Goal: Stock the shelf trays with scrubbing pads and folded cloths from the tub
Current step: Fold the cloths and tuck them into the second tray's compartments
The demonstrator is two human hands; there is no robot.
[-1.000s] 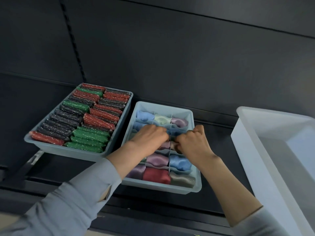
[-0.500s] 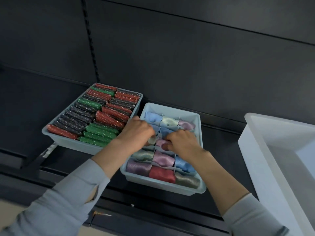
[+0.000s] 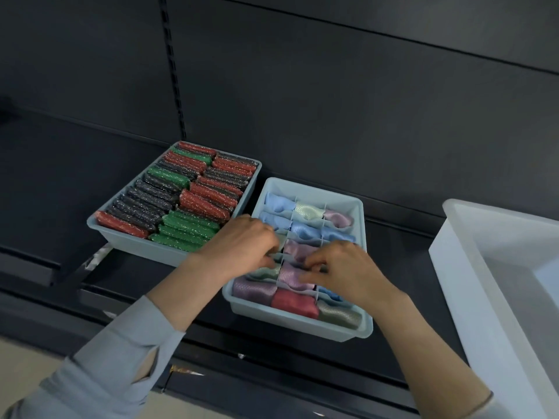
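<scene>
As both hands had shifted nearer since a second before, a lilac folded cloth (image 3: 292, 275) was pinched between left-hand fingers (image 3: 266, 258) and right-hand fingers (image 3: 313, 267), inside the divided tray (image 3: 361, 332); stocking judged nearly complete.

We see open dark shelf surface (image 3: 396, 261) between the pale blue divided tray of folded cloths (image 3: 361, 213) and the white plastic tub (image 3: 453, 285). Leftward, the pale blue tray packed with glittery scrubbing pads (image 3: 133, 247) sits just beside the divided tray, leaving only a narrow gap, and the dark back panel (image 3: 332, 101) closes off the rear.
</scene>
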